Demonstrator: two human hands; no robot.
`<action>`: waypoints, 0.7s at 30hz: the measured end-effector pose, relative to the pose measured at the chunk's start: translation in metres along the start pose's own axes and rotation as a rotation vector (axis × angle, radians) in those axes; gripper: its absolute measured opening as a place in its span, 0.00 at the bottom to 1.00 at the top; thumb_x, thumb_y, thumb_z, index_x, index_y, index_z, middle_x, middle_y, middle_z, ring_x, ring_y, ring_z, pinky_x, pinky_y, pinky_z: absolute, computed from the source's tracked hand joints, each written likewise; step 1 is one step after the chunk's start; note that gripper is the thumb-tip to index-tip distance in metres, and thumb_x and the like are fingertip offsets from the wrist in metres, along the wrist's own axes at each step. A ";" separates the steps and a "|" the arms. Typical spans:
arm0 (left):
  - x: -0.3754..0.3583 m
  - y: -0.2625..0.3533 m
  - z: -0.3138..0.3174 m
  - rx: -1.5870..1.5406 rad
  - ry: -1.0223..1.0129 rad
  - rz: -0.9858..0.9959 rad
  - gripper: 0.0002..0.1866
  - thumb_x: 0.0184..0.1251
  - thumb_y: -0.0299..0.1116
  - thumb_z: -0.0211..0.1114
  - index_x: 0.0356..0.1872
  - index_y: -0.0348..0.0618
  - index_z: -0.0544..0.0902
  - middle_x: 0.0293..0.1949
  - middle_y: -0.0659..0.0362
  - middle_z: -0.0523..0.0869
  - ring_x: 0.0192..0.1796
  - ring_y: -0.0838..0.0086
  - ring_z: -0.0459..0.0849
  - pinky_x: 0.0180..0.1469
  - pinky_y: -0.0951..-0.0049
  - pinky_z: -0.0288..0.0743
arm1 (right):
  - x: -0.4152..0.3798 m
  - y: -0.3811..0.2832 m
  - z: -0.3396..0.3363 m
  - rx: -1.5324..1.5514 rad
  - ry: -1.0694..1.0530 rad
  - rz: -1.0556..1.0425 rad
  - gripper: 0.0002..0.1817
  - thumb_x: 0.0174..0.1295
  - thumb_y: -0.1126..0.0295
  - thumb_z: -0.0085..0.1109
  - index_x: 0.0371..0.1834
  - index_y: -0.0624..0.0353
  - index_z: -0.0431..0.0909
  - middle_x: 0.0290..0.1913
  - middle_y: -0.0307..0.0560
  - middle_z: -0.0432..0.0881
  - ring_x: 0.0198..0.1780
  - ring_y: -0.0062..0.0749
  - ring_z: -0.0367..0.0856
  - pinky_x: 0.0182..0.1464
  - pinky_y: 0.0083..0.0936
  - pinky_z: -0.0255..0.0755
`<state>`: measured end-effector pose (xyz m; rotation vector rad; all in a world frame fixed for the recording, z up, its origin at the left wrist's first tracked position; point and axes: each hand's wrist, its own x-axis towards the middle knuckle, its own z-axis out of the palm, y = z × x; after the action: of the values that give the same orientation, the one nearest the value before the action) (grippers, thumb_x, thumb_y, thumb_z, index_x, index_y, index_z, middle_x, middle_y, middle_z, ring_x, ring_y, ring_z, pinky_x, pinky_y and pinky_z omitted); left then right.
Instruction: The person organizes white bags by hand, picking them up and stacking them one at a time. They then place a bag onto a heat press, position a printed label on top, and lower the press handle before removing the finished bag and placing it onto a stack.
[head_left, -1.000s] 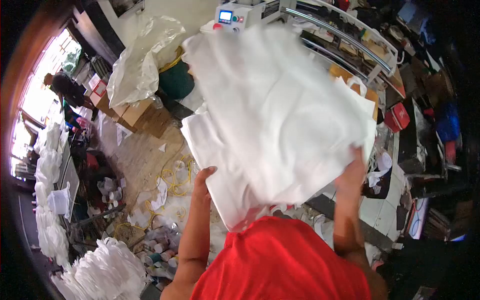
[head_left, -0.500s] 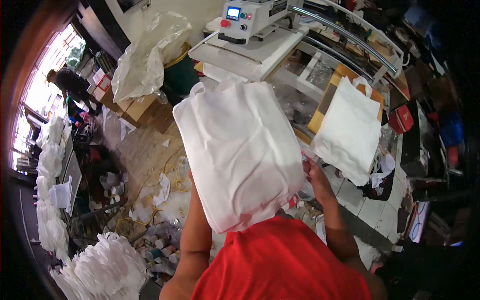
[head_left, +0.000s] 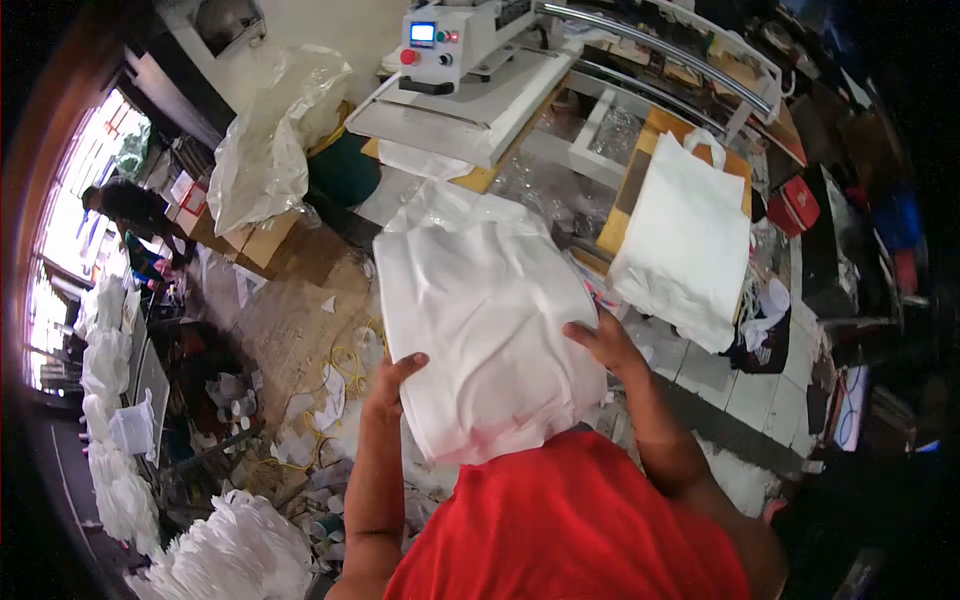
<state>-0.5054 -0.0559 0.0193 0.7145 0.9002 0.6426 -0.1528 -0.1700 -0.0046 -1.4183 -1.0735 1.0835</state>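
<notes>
A thick stack of white fabric bags [head_left: 490, 330] is held up in front of my red shirt. My left hand [head_left: 397, 385] grips its left edge, the thumb on top and the other fingers hidden underneath. On the right edge, my right hand [head_left: 608, 345] holds the stack the same way, thumb over the surface. The far end of the stack droops away from me, with white material showing beyond it. To the right, more white bags [head_left: 685, 235] with a loop handle lie on a brown board.
A white press machine [head_left: 450, 50] with a small screen stands ahead. Clear plastic [head_left: 270, 140] covers a green bin [head_left: 343, 172] beside cardboard boxes [head_left: 285, 243]. A person [head_left: 140, 210] bends at the far left. White bundles [head_left: 235, 555] lie at lower left; scraps litter the floor.
Both thumbs now show on top of the stack, where the hands were mostly hidden at its sides. The stack's far end has folded down and its handle is out of sight. The view has shifted slightly.
</notes>
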 end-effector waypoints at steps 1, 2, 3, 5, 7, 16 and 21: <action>0.001 -0.001 0.000 -0.008 -0.012 0.012 0.33 0.57 0.34 0.71 0.63 0.29 0.74 0.51 0.47 0.86 0.50 0.58 0.88 0.54 0.60 0.84 | 0.004 0.007 -0.001 0.001 0.012 0.010 0.38 0.60 0.55 0.74 0.67 0.66 0.71 0.61 0.51 0.79 0.62 0.36 0.76 0.66 0.34 0.68; 0.007 -0.006 -0.003 -0.004 -0.024 -0.003 0.33 0.57 0.34 0.71 0.63 0.29 0.74 0.51 0.47 0.86 0.50 0.58 0.88 0.54 0.60 0.84 | 0.009 0.015 0.001 -0.049 0.044 -0.046 0.40 0.60 0.55 0.75 0.69 0.66 0.68 0.62 0.53 0.79 0.63 0.37 0.76 0.68 0.35 0.67; 0.018 -0.015 -0.007 -0.033 0.053 -0.029 0.31 0.58 0.35 0.70 0.62 0.29 0.75 0.50 0.47 0.87 0.49 0.58 0.88 0.53 0.60 0.84 | 0.014 0.017 0.001 -0.105 0.076 -0.102 0.42 0.59 0.55 0.75 0.71 0.66 0.66 0.63 0.54 0.79 0.65 0.39 0.75 0.69 0.35 0.67; 0.015 -0.031 -0.005 -0.055 0.150 -0.104 0.30 0.60 0.35 0.69 0.61 0.28 0.75 0.50 0.47 0.87 0.49 0.59 0.88 0.52 0.60 0.85 | 0.022 0.010 0.010 -0.262 0.142 0.073 0.46 0.60 0.57 0.75 0.75 0.66 0.60 0.68 0.60 0.74 0.69 0.45 0.73 0.71 0.36 0.66; 0.025 -0.023 0.009 -0.145 0.118 -0.010 0.29 0.62 0.37 0.68 0.61 0.28 0.75 0.50 0.46 0.86 0.49 0.58 0.88 0.53 0.59 0.85 | 0.030 0.016 0.026 -0.392 0.343 -0.035 0.46 0.62 0.56 0.72 0.76 0.65 0.57 0.74 0.64 0.65 0.75 0.56 0.65 0.74 0.42 0.61; 0.014 0.003 0.047 -0.330 0.215 0.148 0.33 0.66 0.48 0.62 0.65 0.33 0.74 0.57 0.43 0.83 0.56 0.52 0.83 0.63 0.53 0.77 | -0.037 0.011 0.102 -0.778 -0.260 -0.631 0.45 0.62 0.54 0.65 0.81 0.48 0.56 0.83 0.58 0.47 0.81 0.66 0.45 0.79 0.57 0.46; 0.028 0.022 -0.031 -0.056 0.414 0.235 0.34 0.66 0.37 0.65 0.71 0.35 0.67 0.61 0.44 0.79 0.62 0.52 0.79 0.63 0.52 0.77 | -0.073 0.159 0.016 -0.734 -0.705 0.266 0.19 0.61 0.54 0.63 0.36 0.62 0.85 0.34 0.58 0.86 0.36 0.49 0.86 0.40 0.46 0.77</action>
<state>-0.5233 -0.0133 0.0101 0.6526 1.1820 1.0460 -0.1720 -0.2533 -0.1581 -1.8278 -1.9718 1.5293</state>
